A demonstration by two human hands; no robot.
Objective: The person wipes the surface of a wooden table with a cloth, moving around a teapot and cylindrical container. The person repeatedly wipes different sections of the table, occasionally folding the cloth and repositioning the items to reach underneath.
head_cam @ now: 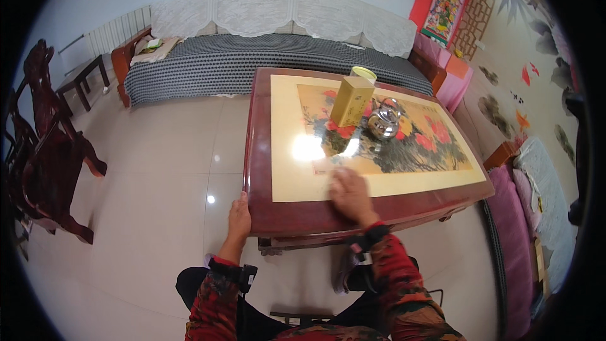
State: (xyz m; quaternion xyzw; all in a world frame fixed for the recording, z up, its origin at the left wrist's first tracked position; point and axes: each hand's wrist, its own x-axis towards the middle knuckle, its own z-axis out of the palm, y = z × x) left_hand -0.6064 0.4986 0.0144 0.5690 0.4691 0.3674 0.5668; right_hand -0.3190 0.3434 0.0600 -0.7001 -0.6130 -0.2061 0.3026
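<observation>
A low dark-red wooden table (pixel 303 213) with a floral picture on its top stands before me. My left hand (pixel 240 215) rests against the table's left edge near the front corner; its fingers are partly hidden. Over the front part of the tabletop is my right hand (pixel 350 193), blurred, its fingers bent downward; whether anything is under it cannot be seen. Farther back stand an upright gold box (pixel 351 103), a shiny metal teapot (pixel 383 122) and, behind the box, a round container with a yellow-green rim (pixel 363 74).
A long sofa with a patterned cover (pixel 189 66) runs behind the table. At the left are a carved dark wooden chair (pixel 52 166) and a small dark bench (pixel 83 76). A seat with a pink cover (pixel 511 246) stands at the right.
</observation>
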